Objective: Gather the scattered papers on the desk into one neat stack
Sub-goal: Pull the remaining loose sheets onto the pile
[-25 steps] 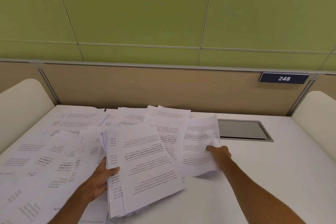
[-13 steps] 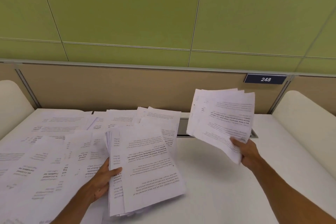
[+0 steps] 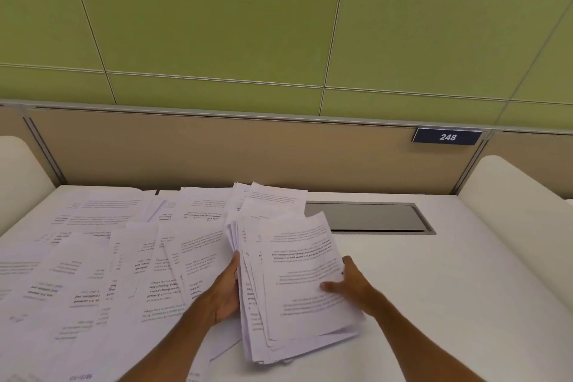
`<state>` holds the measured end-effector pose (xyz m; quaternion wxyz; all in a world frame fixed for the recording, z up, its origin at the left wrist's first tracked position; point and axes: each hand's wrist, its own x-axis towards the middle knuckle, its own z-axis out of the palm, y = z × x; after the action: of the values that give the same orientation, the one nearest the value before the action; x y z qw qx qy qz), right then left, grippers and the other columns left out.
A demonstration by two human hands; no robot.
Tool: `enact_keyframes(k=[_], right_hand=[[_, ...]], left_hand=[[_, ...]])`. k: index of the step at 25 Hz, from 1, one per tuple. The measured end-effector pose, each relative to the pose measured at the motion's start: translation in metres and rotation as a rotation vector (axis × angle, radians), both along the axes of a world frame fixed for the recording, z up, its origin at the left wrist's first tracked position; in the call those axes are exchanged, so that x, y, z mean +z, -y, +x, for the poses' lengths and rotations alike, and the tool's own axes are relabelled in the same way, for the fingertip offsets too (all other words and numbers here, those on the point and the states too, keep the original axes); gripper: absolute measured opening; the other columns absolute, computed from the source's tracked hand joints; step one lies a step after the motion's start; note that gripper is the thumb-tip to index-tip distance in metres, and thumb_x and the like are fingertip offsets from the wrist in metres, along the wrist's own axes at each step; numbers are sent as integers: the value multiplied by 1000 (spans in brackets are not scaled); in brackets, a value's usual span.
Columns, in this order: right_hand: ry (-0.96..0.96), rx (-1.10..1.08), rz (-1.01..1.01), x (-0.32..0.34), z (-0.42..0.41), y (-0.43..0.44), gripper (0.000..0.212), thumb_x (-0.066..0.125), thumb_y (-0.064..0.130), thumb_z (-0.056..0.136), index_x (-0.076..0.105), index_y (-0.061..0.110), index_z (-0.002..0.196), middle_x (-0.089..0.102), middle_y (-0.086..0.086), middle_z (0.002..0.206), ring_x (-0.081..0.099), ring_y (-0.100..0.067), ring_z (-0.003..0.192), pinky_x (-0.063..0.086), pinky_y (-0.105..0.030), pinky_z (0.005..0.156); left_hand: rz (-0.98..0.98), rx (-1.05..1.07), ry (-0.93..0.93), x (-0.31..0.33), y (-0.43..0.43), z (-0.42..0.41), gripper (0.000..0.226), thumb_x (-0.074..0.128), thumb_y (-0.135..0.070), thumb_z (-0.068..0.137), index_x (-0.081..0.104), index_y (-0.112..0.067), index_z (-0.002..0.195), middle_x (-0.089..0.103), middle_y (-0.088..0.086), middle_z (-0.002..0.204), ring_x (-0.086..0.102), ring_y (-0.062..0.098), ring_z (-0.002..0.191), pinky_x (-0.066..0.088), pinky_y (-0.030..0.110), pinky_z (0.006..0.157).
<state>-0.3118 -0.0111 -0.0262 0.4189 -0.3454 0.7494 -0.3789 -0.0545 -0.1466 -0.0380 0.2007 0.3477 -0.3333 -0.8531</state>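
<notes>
On the desk (image 3: 434, 273), stack (image 3: 297, 282) gripped between left hand (image 3: 224, 291) and right hand (image 3: 348, 285), its print seemingly illegible.

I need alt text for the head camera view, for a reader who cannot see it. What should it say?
Two bare hands hold a thick, uneven stack of printed papers on a white desk, the left hand against its left edge and the right hand on top. Many loose sheets cover the desk's left side. Behind stand a beige partition and a green wall.

My head camera looks forward and down, close over the table (image 3: 434, 288), facing the green wall (image 3: 217, 25).
</notes>
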Motion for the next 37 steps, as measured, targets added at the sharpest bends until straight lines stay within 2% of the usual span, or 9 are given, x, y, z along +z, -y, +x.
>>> enact_keyframes(k=[1, 3, 5, 9, 17, 20, 28, 33, 37], right_hand=[[-32, 53, 33, -1, 2, 2, 68, 87, 16, 70, 40, 7, 118, 61, -9, 117, 64, -25, 106, 58, -39, 87], [-50, 133, 89, 2, 5, 7, 70, 88, 26, 69, 43, 9, 120, 63, -5, 117, 64, -24, 108, 58, -38, 88], [-121, 60, 95, 6, 8, 11, 61, 84, 36, 73, 51, 8, 116, 66, -4, 111, 66, -22, 101, 58, -37, 87], [-370, -385, 169, 7, 5, 26, 64, 69, 43, 87, 49, -4, 125, 58, -21, 126, 55, -35, 118, 47, -42, 98], [-544, -292, 482, 16, 100, 84, 108, 66, 75, 68, 34, 2, 140, 44, -17, 139, 43, -32, 130, 43, -48, 100], [-576, -239, 520, 13, 132, 108, 117, 78, 63, 65, 24, -4, 145, 41, -18, 142, 42, -31, 131, 44, -45, 100], [-328, -185, 530, 13, 127, 134, 76, 88, 31, 67, 47, 9, 126, 54, -14, 131, 49, -31, 125, 43, -43, 106], [73, -438, 242, 13, 109, 143, 62, 82, 8, 72, 49, -4, 123, 60, -18, 124, 61, -38, 110, 51, -39, 84], [114, -346, 173, 5, 96, 138, 39, 68, -2, 79, 62, -3, 118, 66, -21, 117, 64, -39, 105, 53, -47, 94]], left_hand=[[-31, -8, 13, 2, -1, -1, 31, 53, -26, 95, 64, -19, 123, 68, 12, 122, 67, 31, 109, 57, 47, 85], [-163, 12, 173, -5, 2, -2, 67, 64, 12, 82, 44, -12, 141, 58, 19, 133, 58, 36, 118, 49, 52, 97], [-201, 42, 237, -5, 2, -2, 85, 62, 28, 73, 36, -8, 145, 53, 21, 138, 56, 36, 118, 46, 50, 100], [-230, 50, 138, 9, 15, 42, 83, 65, 23, 73, 41, -15, 142, 57, 17, 134, 59, 34, 114, 51, 52, 93], [-196, 235, 175, 7, 63, 198, 82, 65, 16, 72, 41, -16, 144, 60, 17, 131, 57, 40, 118, 42, 59, 101], [-171, 260, 166, 3, 64, 231, 83, 67, 13, 69, 43, -17, 143, 62, 17, 129, 58, 39, 117, 44, 56, 100], [-131, 320, 208, -11, 59, 259, 78, 65, 19, 71, 47, -17, 137, 69, 13, 115, 63, 39, 107, 58, 50, 79], [-109, 307, 277, -15, 58, 259, 71, 61, 20, 77, 46, -21, 133, 66, 15, 116, 63, 42, 104, 58, 54, 73], [-145, 305, 321, -13, 55, 253, 72, 61, 19, 79, 43, -25, 133, 65, 12, 115, 62, 40, 104, 57, 53, 76]])
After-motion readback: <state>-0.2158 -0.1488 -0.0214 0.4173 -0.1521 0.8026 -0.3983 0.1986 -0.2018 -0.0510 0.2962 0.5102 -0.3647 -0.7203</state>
